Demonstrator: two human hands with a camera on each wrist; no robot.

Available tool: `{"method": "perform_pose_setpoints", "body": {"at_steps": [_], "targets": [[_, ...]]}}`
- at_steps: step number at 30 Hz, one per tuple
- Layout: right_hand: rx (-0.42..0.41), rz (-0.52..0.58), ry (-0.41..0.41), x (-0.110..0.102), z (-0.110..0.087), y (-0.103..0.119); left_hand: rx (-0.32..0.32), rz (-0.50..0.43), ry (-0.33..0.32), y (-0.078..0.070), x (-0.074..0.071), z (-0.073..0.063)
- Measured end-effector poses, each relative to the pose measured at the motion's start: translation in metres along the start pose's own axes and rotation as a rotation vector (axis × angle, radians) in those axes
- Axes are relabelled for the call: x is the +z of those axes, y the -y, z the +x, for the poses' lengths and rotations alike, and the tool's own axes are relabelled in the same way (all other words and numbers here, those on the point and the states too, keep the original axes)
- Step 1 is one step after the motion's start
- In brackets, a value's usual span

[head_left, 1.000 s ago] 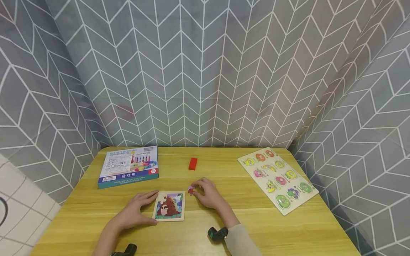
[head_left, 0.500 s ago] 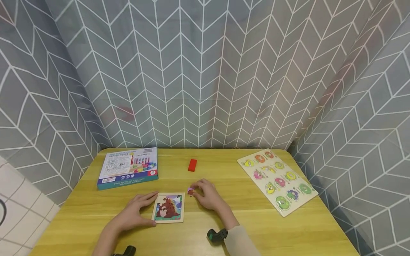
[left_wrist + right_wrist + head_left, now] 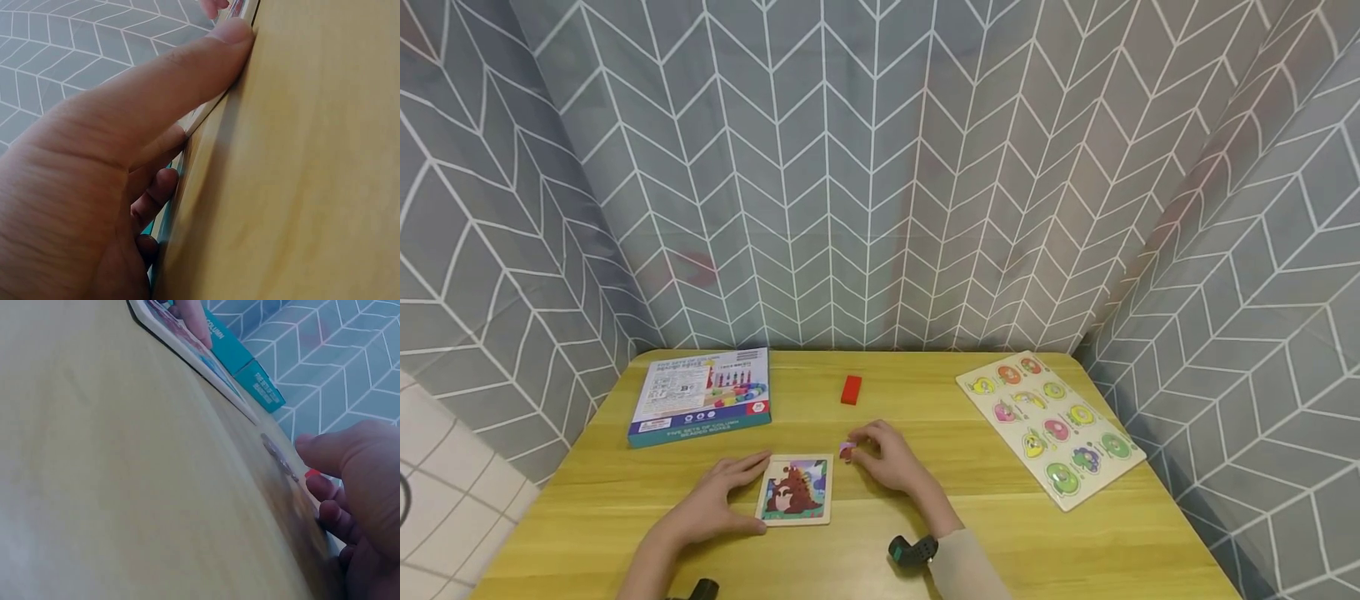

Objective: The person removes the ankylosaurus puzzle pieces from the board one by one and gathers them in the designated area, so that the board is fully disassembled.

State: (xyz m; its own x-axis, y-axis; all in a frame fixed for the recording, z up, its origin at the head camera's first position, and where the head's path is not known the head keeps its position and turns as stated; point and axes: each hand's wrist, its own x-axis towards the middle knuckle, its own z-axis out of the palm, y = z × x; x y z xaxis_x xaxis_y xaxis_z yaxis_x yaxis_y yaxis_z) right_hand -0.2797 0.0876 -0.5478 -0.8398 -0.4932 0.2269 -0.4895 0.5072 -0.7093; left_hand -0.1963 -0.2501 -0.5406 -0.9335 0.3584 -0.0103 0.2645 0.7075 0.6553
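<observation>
My left hand (image 3: pixel 721 497) rests at the left side of a small square dinosaur jigsaw puzzle (image 3: pixel 797 492) in a pale wooden frame. Its thumb is at the lower left corner, its fingers at the upper left edge. In the left wrist view, the thumb (image 3: pixel 187 75) lies along the frame's edge. Right of the frame, a purple and brown puzzle piece (image 3: pixel 847 452) lies flat on the table, with the fingertips of my right hand (image 3: pixel 886 458) at its right edge. In the right wrist view, a gap shows between the thumb (image 3: pixel 331 450) and the piece (image 3: pixel 279 457).
A boxed toy set (image 3: pixel 702 397) lies at the back left of the wooden table (image 3: pixel 917 379). Behind the piece is a red block (image 3: pixel 851 390). A fruit peg board (image 3: pixel 1051 427) lies angled at the right. A patterned grey curtain (image 3: pixel 865 175) stands around the table.
The view has shifted slightly, so the tabletop sits a little lower in the frame. Both hands, the puzzle and the loose piece keep their places.
</observation>
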Motion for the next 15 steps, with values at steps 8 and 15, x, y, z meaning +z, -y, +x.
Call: {"method": "perform_pose_setpoints", "body": {"at_steps": [8,15], "targets": [[0.033,0.029,0.011,-0.004,0.004,0.010,-0.005,-0.011,0.011,-0.003,0.000,-0.002],[0.005,0.037,0.048,-0.006,0.018,0.033,0.011,-0.011,-0.003,-0.003,-0.002,-0.002]]}}
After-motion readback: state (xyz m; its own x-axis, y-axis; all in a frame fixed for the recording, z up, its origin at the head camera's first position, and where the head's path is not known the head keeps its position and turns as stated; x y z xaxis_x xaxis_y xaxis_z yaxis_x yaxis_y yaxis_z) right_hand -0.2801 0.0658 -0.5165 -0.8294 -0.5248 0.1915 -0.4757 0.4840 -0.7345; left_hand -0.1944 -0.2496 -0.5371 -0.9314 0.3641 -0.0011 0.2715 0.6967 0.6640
